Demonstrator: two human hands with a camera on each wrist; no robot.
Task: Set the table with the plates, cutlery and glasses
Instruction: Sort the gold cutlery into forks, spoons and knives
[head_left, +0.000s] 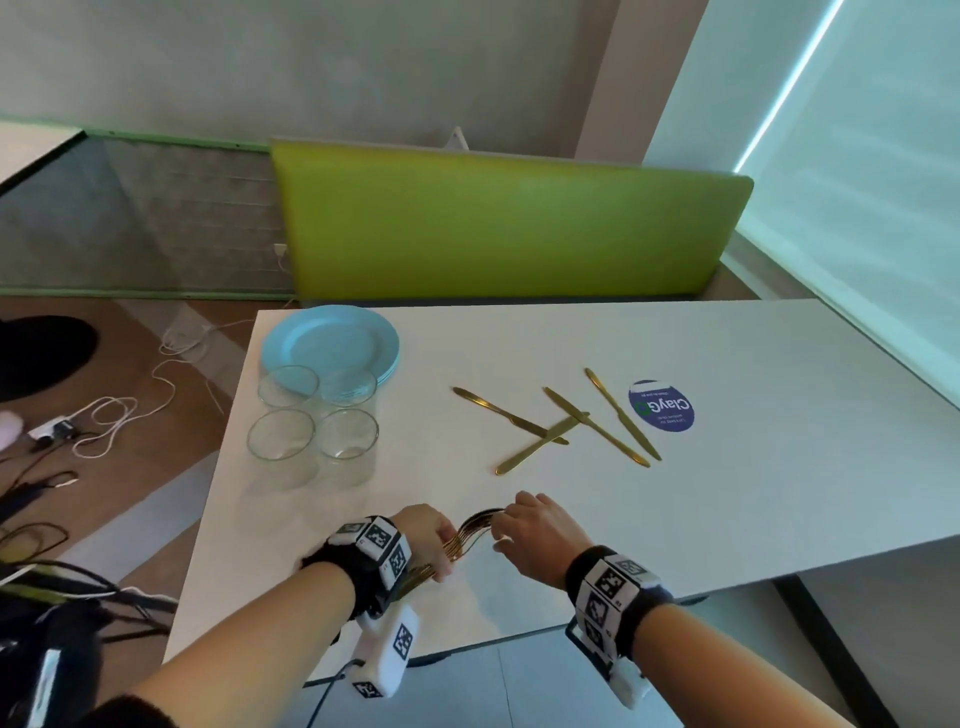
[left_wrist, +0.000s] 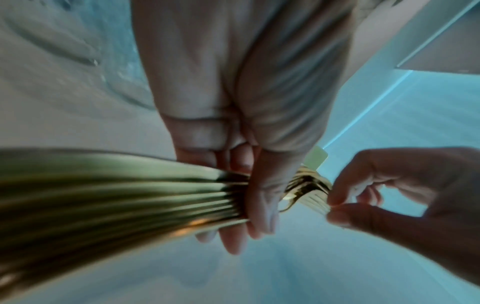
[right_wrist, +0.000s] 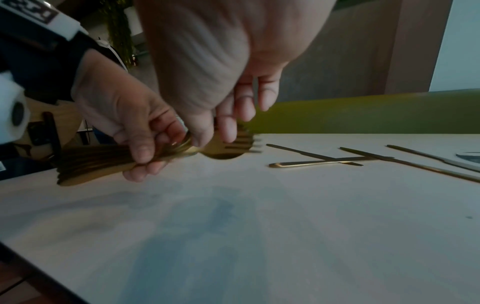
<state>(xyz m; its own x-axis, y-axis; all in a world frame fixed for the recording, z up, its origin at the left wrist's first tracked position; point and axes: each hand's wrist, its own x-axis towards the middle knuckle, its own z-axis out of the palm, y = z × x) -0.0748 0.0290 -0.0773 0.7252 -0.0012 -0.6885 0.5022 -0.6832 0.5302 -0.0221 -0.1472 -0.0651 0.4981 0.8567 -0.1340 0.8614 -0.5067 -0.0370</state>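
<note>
Here, item one: a bundle of gold forks and spoons (head_left: 457, 540), handles fanned out behind your left hand (head_left: 423, 540), heads pointing toward your right; the wrist views show fork tines and at least one spoon bowl, but the exact count in the bundle cannot be told. Your left hand is wrapped round the necks of the bundle, fingers curled beneath it, holding it just above the near edge of the white table (head_left: 727, 493). Your right hand (head_left: 540, 535) pinches the head of one fork (right_wrist: 242, 142) between thumb and forefinger, the other fingers loosely extended.

Item two: four gold knives (head_left: 566, 421) lying loose at the table's middle, two of them crossing, all well apart from your hands.

Item three: four clear glasses (head_left: 317, 415), upright in a two-by-two cluster near the left edge.

Item four: a stack of pale blue plates (head_left: 332, 338) just behind the glasses at the far left corner; count unclear.

Item five: a round blue sticker (head_left: 662, 405) beside the knives. A green bench back (head_left: 504, 228) stands beyond the table.
</note>
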